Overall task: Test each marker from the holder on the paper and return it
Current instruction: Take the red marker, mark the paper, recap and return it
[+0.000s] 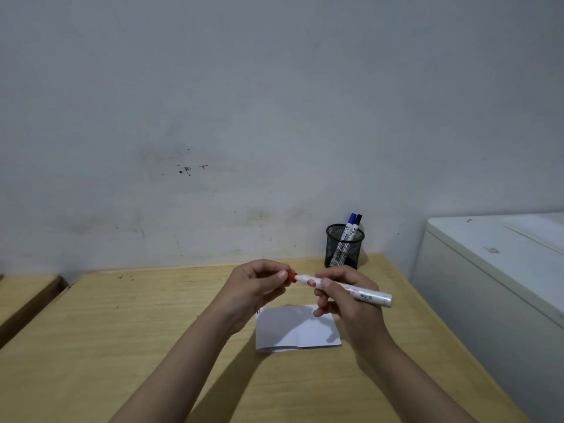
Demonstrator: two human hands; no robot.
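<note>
Plain study corner: wooden desk, stained bare wall (12 o'clock), mesh pen holder at 1 o'clock.

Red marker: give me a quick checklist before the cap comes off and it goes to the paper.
1. Right hand grips the red marker barrel: ok.
2. Left hand fingers pinch the red cap: ok.
3. Cap off: not ok, seemingly still seated.
4. Paper lies flat below the hands: ok.
5. Holder upright, blue marker and black marker inside: ok.
6. Ink works: cannot tell.
</note>
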